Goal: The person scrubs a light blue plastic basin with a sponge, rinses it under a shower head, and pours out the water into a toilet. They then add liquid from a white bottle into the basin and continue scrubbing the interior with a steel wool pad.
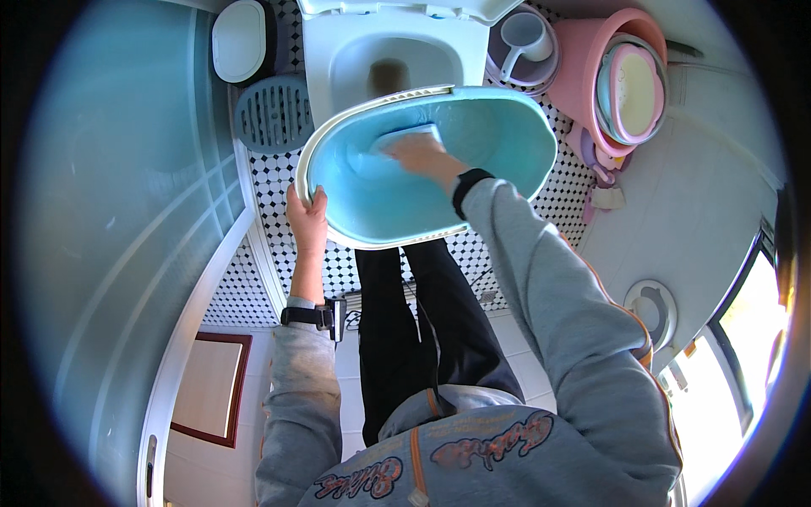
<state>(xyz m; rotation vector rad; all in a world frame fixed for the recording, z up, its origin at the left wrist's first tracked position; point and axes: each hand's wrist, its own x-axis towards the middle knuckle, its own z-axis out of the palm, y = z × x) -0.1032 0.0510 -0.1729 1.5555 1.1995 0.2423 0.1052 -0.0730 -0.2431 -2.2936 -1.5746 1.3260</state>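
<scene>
A large light-blue plastic tub [500,146] with a white rim is held tilted in front of me, partly over the toilet bowl [405,47]. My left hand [308,215] grips its rim at the left, thumb over the inner edge. Inside the tub, my right hand [415,152] holds a pale cloth or sponge [408,134] against the far inner wall. The fingers partly hide it, so its exact kind is unclear. The inner surface near the right hand looks wet.
A grey slotted mat [274,114] and a white-lidded bin [239,41] stand left of the toilet. To the right are a basin holding a white dipper [526,38] and a pink tub [580,70] with nested basins. A frosted glass door [127,190] borders the left.
</scene>
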